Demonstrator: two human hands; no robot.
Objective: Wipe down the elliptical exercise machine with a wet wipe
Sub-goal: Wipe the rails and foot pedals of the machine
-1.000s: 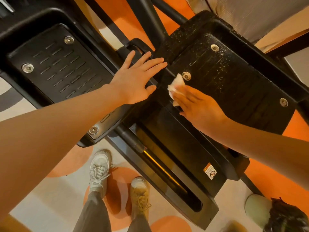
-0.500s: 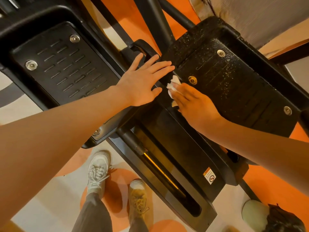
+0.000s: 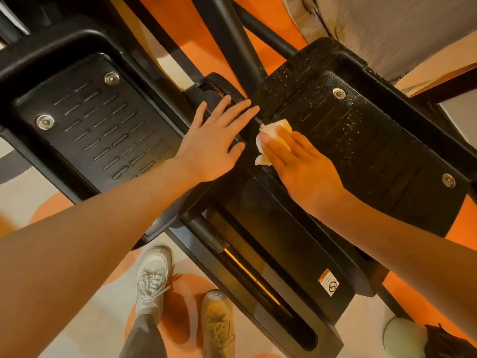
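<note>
The black elliptical machine fills the view, with a left pedal (image 3: 98, 125) and a right pedal (image 3: 366, 140) that shows wet speckles. My right hand (image 3: 302, 164) lies flat with straight fingers on a white wet wipe (image 3: 271, 130), pressing it on the inner edge of the right pedal. My left hand (image 3: 214, 143) rests open, fingers spread, on the inner rim of the left pedal and the centre frame between the pedals.
The machine's black base rail (image 3: 271, 280) with a warning sticker (image 3: 328, 283) runs below the hands. My two shoes (image 3: 154, 277) stand on an orange and white floor. A pale round object (image 3: 402, 339) and a dark bag (image 3: 451, 342) sit at the lower right.
My right hand has slid the wipe along the right pedal's inner edge, first toward the left hand, then slightly back. The fingers now lie flatter over the wipe. The left hand stays put.
</note>
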